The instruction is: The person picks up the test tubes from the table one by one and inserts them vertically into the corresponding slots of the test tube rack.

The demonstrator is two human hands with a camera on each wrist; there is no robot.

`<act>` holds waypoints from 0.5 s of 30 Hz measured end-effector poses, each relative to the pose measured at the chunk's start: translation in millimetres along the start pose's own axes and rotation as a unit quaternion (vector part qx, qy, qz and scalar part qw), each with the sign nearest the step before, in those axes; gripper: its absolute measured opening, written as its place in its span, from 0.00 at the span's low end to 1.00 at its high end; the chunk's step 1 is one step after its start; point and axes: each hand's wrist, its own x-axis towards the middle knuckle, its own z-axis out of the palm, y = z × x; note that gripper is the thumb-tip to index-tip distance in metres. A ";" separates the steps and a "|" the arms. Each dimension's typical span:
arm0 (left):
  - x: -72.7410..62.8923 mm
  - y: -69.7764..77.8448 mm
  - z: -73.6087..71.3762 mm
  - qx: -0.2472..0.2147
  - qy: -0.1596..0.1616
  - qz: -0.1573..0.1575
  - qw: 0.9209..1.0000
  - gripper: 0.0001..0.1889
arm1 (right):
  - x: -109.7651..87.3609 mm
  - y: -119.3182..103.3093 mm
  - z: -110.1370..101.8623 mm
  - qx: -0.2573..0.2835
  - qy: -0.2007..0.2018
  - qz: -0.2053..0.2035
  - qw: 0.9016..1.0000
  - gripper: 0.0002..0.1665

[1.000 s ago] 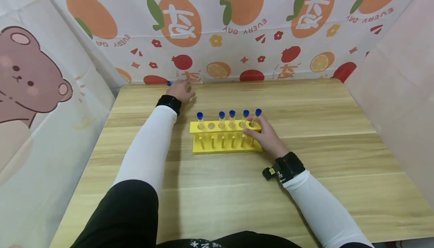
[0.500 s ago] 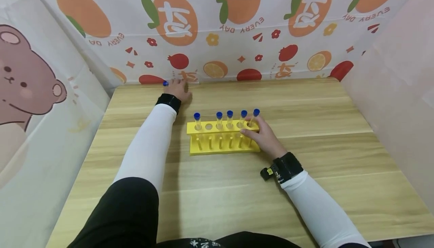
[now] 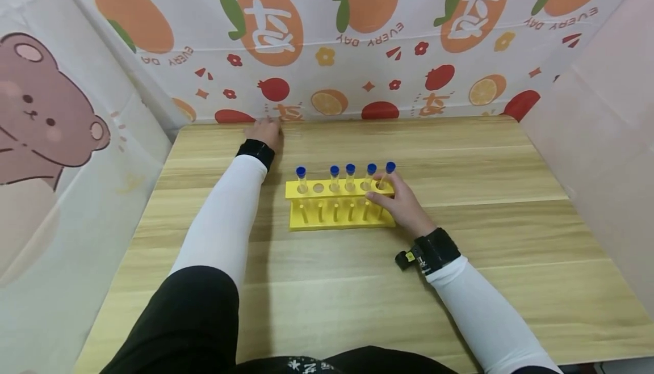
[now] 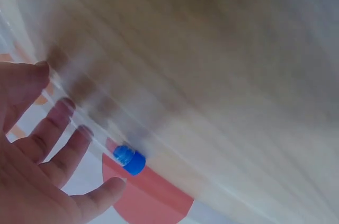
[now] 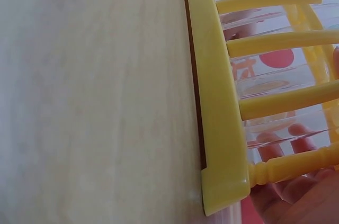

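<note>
At the back edge of the table my left hand [image 3: 264, 133] reaches out, palm down. The left wrist view shows its spread fingers with their tips at a clear test tube with a blue cap [image 4: 133, 162], which lies against the foot of the printed backdrop. From the head view that tube is hidden. My right hand [image 3: 403, 206] grips the right end of a yellow test tube rack [image 3: 341, 227], thumb in front and fingers behind. Several blue-capped test tubes [image 3: 334, 172] stand in the rack; the second hole from the left holds none. The rightmost tube leans slightly.
A wood-grain table [image 3: 327, 294] carries the rack near its middle. Behind it hangs a white fruit-print backdrop [image 3: 352, 67]. A bear-print sheet [image 3: 51, 118] borders the left side, and a pale sheet [image 3: 608, 113] the right.
My left hand has shifted slightly at the back edge, and the blue cap beside it has gone out of sight in the head view. The right hand and rack stay put.
</note>
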 end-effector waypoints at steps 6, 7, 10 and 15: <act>-2.7 -3.1 -6.9 0.003 -0.008 0.025 1.000 0.12 | 0.8 0.0 -1.2 0.003 -0.001 -0.003 1.000 0.34; -3.8 -3.3 -8.3 0.005 -0.014 0.024 1.000 0.12 | 0.8 -0.1 -1.0 0.004 -0.002 -0.003 1.000 0.34; -7.5 -3.3 -13.4 0.012 -0.030 0.027 0.999 0.13 | 0.4 -0.7 -0.4 0.003 -0.003 -0.001 1.000 0.35; -11.7 2.3 -23.8 -0.027 -0.047 0.027 0.998 0.20 | -0.7 -1.9 0.0 0.004 -0.002 -0.004 1.000 0.37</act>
